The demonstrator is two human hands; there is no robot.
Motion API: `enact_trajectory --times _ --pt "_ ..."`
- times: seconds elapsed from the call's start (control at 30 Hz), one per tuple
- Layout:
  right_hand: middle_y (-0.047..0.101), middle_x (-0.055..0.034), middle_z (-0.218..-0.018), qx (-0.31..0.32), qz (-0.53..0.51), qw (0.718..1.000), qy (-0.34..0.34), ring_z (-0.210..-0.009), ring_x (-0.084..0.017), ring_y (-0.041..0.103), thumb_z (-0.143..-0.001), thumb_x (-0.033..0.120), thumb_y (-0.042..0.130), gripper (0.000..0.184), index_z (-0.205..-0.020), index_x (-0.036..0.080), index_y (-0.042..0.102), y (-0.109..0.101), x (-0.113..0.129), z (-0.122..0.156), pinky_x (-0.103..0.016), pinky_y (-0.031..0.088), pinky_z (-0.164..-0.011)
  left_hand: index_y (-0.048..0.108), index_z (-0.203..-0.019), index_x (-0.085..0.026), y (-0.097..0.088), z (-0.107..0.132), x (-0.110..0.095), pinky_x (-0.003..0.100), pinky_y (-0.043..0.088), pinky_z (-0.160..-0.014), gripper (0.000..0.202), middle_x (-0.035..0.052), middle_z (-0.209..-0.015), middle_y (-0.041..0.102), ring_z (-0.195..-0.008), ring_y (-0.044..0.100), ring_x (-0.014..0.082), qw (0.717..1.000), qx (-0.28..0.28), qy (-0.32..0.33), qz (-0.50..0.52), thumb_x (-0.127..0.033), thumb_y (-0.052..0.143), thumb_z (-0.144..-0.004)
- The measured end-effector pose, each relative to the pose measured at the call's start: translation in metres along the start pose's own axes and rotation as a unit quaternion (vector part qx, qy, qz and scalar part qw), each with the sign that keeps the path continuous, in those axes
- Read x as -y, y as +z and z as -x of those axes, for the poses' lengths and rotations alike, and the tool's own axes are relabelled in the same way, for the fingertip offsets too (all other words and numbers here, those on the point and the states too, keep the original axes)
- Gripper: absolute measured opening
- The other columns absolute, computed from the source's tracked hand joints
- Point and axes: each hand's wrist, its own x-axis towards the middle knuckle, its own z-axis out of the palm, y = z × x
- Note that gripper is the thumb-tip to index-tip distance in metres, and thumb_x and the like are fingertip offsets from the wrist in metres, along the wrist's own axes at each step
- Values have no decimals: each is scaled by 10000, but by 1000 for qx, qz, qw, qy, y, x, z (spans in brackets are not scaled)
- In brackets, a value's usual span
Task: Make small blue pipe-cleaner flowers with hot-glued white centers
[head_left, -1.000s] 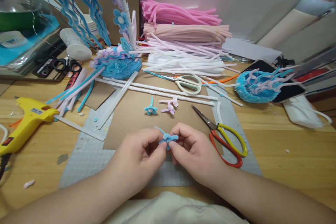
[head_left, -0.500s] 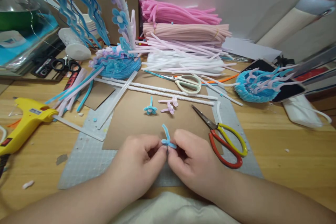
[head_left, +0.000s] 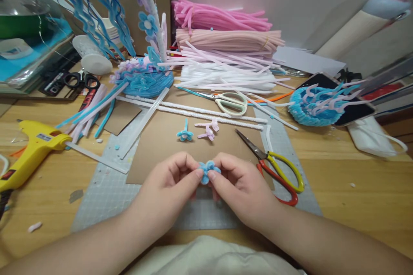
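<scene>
Between the fingertips of both hands is a small blue pipe-cleaner flower (head_left: 207,173), its looped petals facing up toward me. My left hand (head_left: 177,180) pinches its left petals between thumb and forefinger. On the other side, my right hand (head_left: 237,187) grips the right petals the same way, its thumb lying over the front. Just beyond them on brown cardboard (head_left: 151,154) lie a finished-looking blue flower with a pale centre (head_left: 185,135) and two small pink flowers (head_left: 209,130). Red-and-yellow-handled scissors (head_left: 274,167) rest beside my right hand.
A yellow glue gun (head_left: 35,150) lies at left. Cream-handled scissors (head_left: 230,102) and white pipe cleaners (head_left: 193,111) lie behind the cardboard. Bundles of pink pipe cleaners (head_left: 222,15) are stacked at the back. A blue fuzzy jellyfish-like piece (head_left: 316,105) sits at right on a phone.
The blue flower has been turned in my fingers: its upright stem pointed away before, and now the petals show from the front. Both hands have shifted their grip slightly.
</scene>
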Motion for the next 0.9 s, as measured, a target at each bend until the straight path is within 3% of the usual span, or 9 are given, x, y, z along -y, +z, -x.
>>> enact_trajectory --times 0.13,0.23,0.37,0.47,0.6,0.77,0.9 --pt "443 54 -556 3 42 999 -16 -489 -78 401 -794 169 470 130 -666 185 484 1 -1 0 -184 320 -448 473 -627 -189 1 1 1 213 310 -502 167 -64 -557 433 -535 396 98 992 18 37 -120 -257 499 -777" --pt "437 49 -575 -15 113 991 -65 -519 -82 399 -757 117 468 121 -655 182 483 3 -2 3 -191 311 -477 452 -600 -193 1 3 2 223 290 -502 171 -65 -557 400 -543 368 104 980 17 52 -189 -223 478 -766" --pt "418 41 -602 -40 218 968 -120 -564 -92 393 -714 78 473 145 -617 179 436 5 -3 6 -220 278 -517 440 -577 -195 0 4 5 228 280 -490 197 -66 -533 401 -522 369 105 973 12 25 -231 -221 472 -770" --pt "397 49 -589 -35 217 971 -97 -551 -89 373 -705 87 481 162 -606 185 398 4 -3 6 -220 264 -506 497 -647 -195 0 4 6 230 317 -507 147 -55 -573 462 -548 422 116 971 12 33 -238 -227 475 -789" --pt "370 67 -531 10 132 991 -10 -498 -79 353 -728 129 493 183 -590 192 390 2 -2 1 -200 264 -462 549 -779 -197 0 3 4 230 370 -553 64 -34 -672 550 -616 494 128 977 -7 76 -197 -239 508 -804" --pt "483 50 -591 13 -20 999 48 -497 -83 446 -847 254 462 138 -729 192 498 0 1 -2 -196 341 -464 514 -684 -181 0 -2 -3 200 361 -490 152 -61 -561 512 -496 450 86 999 -25 1 -29 -285 582 -771" --pt "498 45 -567 27 -32 998 51 -495 -86 463 -842 234 482 153 -703 184 521 1 1 -1 -202 354 -475 522 -691 -173 0 -4 -4 192 351 -476 143 -62 -558 523 -481 443 75 999 -31 -16 15 -272 611 -742"
